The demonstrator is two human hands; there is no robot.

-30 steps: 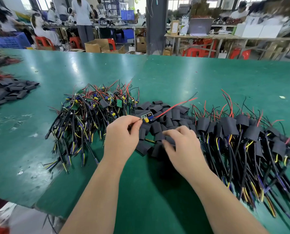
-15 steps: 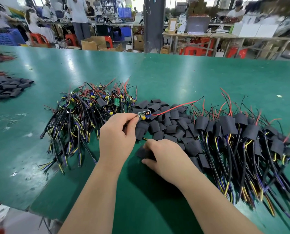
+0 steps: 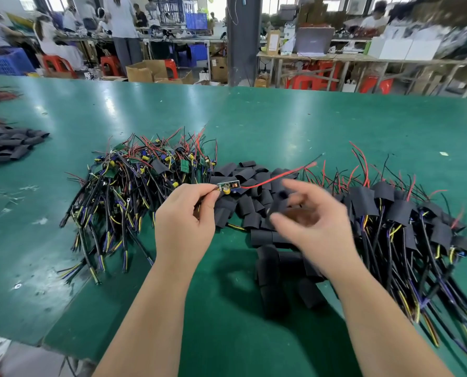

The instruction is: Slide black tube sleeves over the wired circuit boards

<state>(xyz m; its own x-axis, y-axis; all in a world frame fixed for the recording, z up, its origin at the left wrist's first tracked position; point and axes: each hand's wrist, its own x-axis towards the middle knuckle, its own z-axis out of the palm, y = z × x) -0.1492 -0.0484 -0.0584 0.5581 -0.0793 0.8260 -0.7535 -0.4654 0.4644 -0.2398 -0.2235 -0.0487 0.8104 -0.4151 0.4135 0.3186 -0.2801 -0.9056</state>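
My left hand pinches a small wired circuit board by its left end, just above the table. Its red wire trails up and to the right. My right hand is lifted beside it and blurred by motion. Its thumb and fingers curl round a black tube sleeve, a short way right of the board. Loose black sleeves lie in a heap under both hands.
A tangle of bare wired boards lies to the left, and sleeved boards with long cables lie to the right. More sleeves sit at the far left of the green table. People work at benches behind.
My right hand has risen from the sleeve heap with a sleeve and moved towards the board. My left hand keeps the board in about the same place.
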